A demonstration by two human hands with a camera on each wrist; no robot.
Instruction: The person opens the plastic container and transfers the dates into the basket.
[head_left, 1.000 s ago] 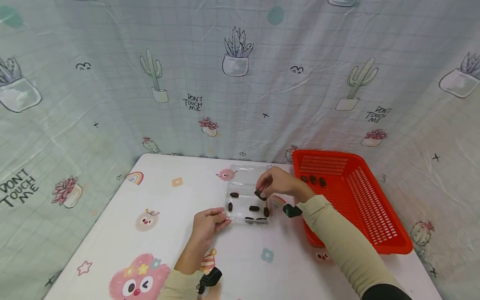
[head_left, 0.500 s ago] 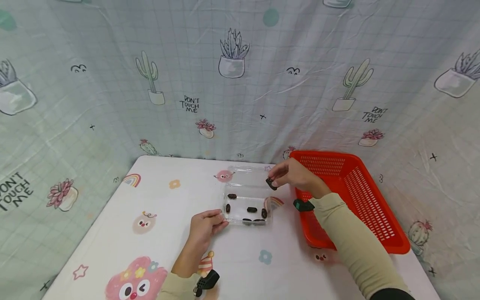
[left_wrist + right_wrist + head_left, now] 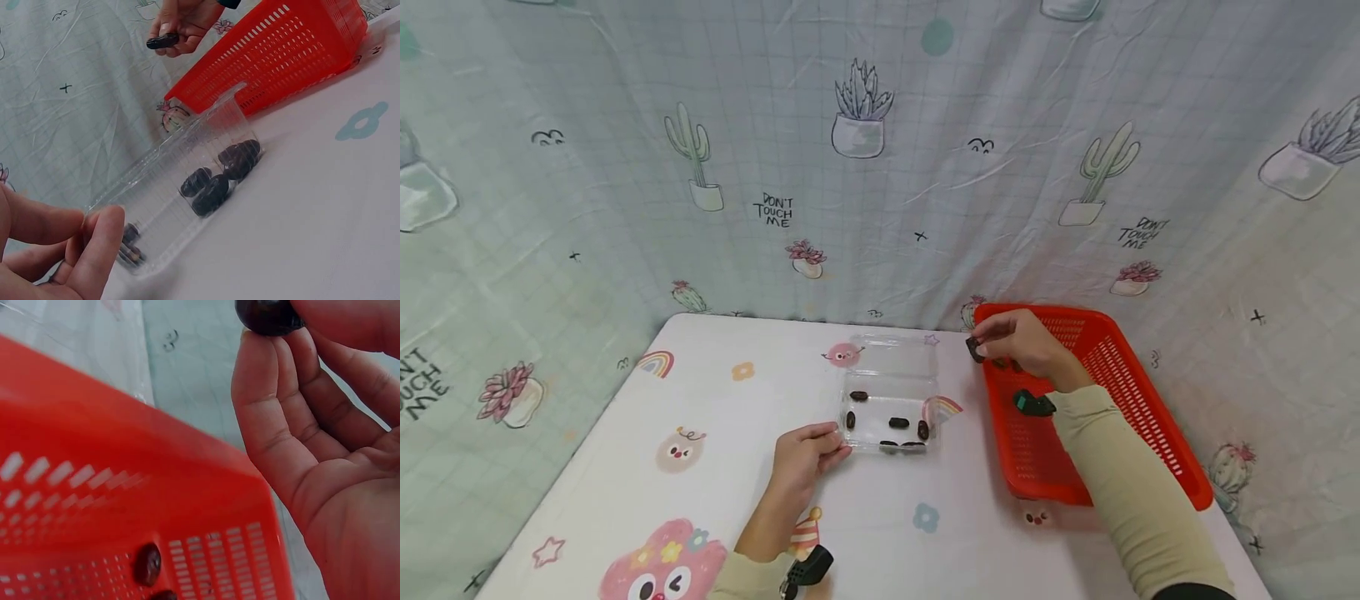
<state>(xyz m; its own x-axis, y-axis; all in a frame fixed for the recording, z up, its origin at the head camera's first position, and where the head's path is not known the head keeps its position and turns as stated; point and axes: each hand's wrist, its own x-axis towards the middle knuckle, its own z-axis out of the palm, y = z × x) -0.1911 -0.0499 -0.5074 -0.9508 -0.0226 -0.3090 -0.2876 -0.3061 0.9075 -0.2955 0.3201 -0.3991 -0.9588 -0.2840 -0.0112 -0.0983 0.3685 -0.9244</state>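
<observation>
A clear plastic box point(image 3: 876, 408) lies on the table with its lid point(image 3: 895, 354) folded back toward the wall. Several dark, glossy dates point(image 3: 898, 423) are spread over its floor and along its front side. My left hand point(image 3: 801, 460) pinches the box's near left corner between thumb and fingers. Over the left rim of the red basket point(image 3: 1033, 467), my right hand point(image 3: 1026, 343) pinches a single dark date point(image 3: 974, 349) by thumb and fingertips. In the right wrist view, another date point(image 3: 148, 564) lies at the basket's bottom, with a second partly cut off by the frame.
The perforated basket fills the table's right side. A white tablecloth point(image 3: 737, 417) with cartoon prints covers the table, and a cactus-print curtain point(image 3: 880, 208) hangs right behind it and along both sides.
Holding the date, my right hand has moved rightward from above the clear box to the basket's left rim. The left hand keeps its grip on the box corner.
</observation>
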